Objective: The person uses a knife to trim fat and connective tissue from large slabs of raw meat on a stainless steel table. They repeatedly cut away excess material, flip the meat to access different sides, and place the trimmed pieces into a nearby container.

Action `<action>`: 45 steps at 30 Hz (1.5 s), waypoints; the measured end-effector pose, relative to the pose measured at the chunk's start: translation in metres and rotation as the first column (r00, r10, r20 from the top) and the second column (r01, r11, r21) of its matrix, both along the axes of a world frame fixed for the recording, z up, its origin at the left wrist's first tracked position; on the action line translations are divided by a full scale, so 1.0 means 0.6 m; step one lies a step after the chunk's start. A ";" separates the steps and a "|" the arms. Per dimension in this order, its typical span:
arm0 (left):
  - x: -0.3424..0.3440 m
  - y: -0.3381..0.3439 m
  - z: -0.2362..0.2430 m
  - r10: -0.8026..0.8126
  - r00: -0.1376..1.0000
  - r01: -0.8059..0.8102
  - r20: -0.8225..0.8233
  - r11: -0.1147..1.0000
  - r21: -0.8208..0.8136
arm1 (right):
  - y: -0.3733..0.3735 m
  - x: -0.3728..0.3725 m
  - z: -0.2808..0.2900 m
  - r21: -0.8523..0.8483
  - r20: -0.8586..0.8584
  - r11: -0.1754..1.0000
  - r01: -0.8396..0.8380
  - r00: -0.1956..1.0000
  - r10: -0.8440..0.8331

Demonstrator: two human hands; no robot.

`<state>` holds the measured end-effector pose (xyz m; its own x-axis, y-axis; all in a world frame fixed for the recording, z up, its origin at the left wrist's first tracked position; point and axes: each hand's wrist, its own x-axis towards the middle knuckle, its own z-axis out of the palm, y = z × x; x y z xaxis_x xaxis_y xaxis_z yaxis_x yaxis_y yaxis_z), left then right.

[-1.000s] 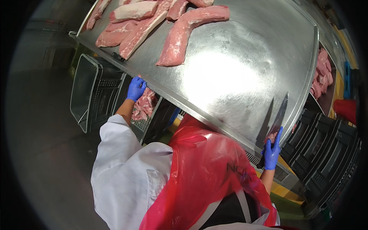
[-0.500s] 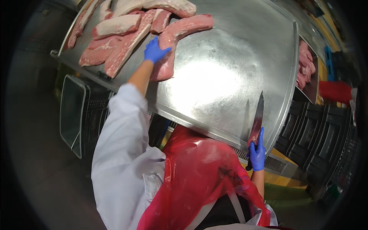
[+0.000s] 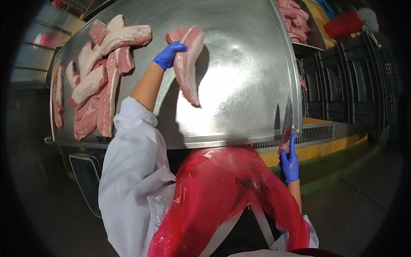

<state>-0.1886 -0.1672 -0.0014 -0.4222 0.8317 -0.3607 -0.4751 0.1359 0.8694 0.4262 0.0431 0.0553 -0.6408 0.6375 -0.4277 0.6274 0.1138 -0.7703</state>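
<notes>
A long pork loin [image 3: 191,66] hangs bent from my gloved left hand [image 3: 170,55], whose fingers are wrapped round its upper part. It appears raised over the steel table [image 3: 244,38], casting a shadow beside it. In my gloved right hand [image 3: 290,165] is a long-bladed knife [image 3: 286,128], its blade pointing away from me at the table's near right corner. My fingers close on the handle, with the index finger stretched along it. Left of the held loin, several pale and pink meat pieces [image 3: 107,77] lie heaped on the table.
A container of meat strips [image 3: 293,21] stands beyond the table's right edge. Dark plastic crates [image 3: 332,81] are stacked to the right, and another crate [image 3: 85,180] sits below the near left edge. Someone's red-clad part [image 3: 342,25] shows at the far right.
The pork loin that lay under my left hand is now gripped, lifted and turned, apart from the heap. My view has rotated; the knife stays in my right hand.
</notes>
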 end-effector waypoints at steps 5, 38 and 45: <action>0.031 0.058 0.064 -0.125 0.958 0.047 0.259 0.957 0.288 | 0.020 -0.020 0.004 0.038 -0.078 0.998 0.041 0.996 -0.038; 0.391 0.447 -0.081 -0.193 0.595 -0.098 -0.780 0.946 -0.309 | 0.277 0.081 -0.096 -0.147 -0.098 0.981 0.129 0.985 -0.145; 0.472 0.466 -0.090 -0.659 -0.338 -0.198 -0.672 0.748 -0.633 | 0.334 -0.004 -0.084 -0.125 -0.220 0.991 0.045 0.973 -0.072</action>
<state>0.0944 0.1123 -0.0554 -0.3543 0.9293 -0.1043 0.9334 0.3446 -0.0999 0.4238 0.2434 0.0050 -0.6920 0.6301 -0.3523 0.4404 -0.0182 -0.8976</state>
